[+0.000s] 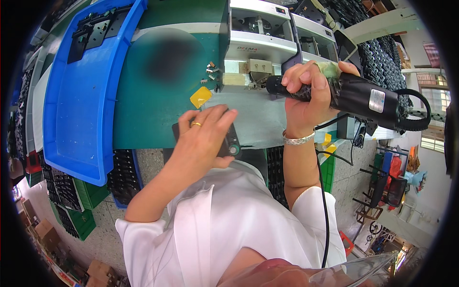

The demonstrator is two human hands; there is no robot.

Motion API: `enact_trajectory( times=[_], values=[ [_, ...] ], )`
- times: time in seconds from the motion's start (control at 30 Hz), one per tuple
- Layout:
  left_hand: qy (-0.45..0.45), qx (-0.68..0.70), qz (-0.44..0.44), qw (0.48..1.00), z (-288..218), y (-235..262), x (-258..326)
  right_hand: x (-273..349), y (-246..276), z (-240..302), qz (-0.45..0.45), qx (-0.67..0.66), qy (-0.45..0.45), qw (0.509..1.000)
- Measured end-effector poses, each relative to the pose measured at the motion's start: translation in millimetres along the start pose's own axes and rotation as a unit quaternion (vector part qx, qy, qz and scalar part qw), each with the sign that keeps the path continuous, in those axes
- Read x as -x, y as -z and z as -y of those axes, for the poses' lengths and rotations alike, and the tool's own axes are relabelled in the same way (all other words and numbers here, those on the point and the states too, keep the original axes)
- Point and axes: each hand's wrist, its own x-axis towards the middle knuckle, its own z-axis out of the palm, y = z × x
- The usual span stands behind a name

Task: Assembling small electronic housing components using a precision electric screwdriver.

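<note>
Black plastic, by the look of it, in the right hand (pixel 311 103): clenches the tool (pixel 366 100) with all fingers wrapped round its barrel, aimed left above the right half of the bench (pixel 148 119). Covers the dark plate (pixel 232 137) with the left hand (pixel 198 136), at the front edge of the bench, with fingers spread over the top and thumb at the near side (grasping or only pressing, cannot tell). Could lose the plate over that edge if pushed off-centre, with no clamp in sight. Could knock the hopper (pixel 259 69), fixed low on the machine (pixel 260 45), by moving the tool further left; touching or apart, cannot tell. Might tug the tool askew by catching the cord (pixel 325 210), hung down beside the right arm. Might scatter the small parts (pixel 209 71), loose beside the machine toward the back edge, through a careless sweep of the left hand; might likewise trap the yellow film (pixel 201 97), just beyond the left fingertips, under the plate. Might also jolt the blue tray (pixel 79 129), set at the bench's left and jutting past its front edge, with a stray left elbow.
</note>
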Motion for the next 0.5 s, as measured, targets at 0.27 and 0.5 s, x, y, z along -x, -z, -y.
enact_trajectory(
  times=[0.27,0.5],
  values=[
    [0.005,-0.022,0.036,0.999,6.1,-38.4,-12.6,1.8,-1.0,-9.9,0.007,0.019,0.002,1.0],
    [-0.01,0.015,0.02,1.0,13.0,-47.1,-9.0,-8.0,3.2,-16.0,0.161,0.053,-0.008,0.986]
  ],
)
